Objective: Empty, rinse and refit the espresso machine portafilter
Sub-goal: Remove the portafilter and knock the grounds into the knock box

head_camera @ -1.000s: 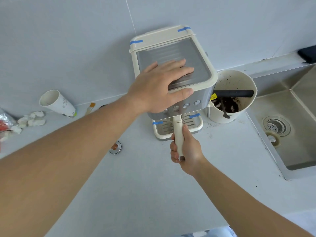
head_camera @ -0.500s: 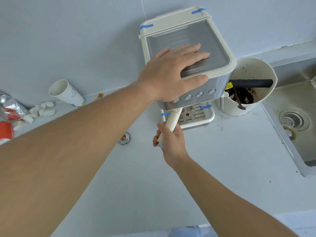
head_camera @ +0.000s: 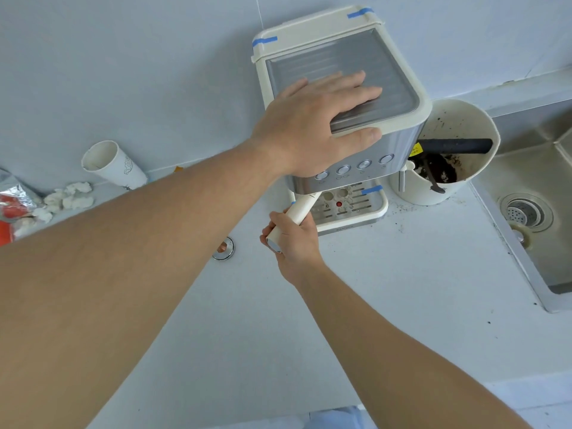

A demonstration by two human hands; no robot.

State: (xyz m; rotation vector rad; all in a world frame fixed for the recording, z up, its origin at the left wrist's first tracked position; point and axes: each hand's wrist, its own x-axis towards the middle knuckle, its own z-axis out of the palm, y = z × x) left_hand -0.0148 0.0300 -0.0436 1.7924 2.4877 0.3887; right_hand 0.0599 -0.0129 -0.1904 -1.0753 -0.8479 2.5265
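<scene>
A cream and steel espresso machine (head_camera: 399,88) stands against the wall on the white counter (head_camera: 387,305). My left hand (head_camera: 315,125) lies flat on its top, fingers spread, thumb over the front edge. The portafilter's cream handle (head_camera: 297,213) sticks out from under the machine's front, angled toward the lower left. My right hand (head_camera: 294,243) is wrapped around that handle near its capped end. The portafilter's basket is hidden under the machine. The drip tray (head_camera: 356,209) sits below.
A cream knock box (head_camera: 458,119) with coffee grounds and a black bar stands right of the machine. A steel sink (head_camera: 544,193) with a drain is at the right. A tipped paper cup (head_camera: 114,165), crumpled tissue and a foil packet lie at the left; a round metal fitting (head_camera: 223,249) sits on the counter.
The handle has swung from pointing straight toward me to pointing lower left, with my right hand still on it. My left hand has stayed on the machine's top. The view shifted.
</scene>
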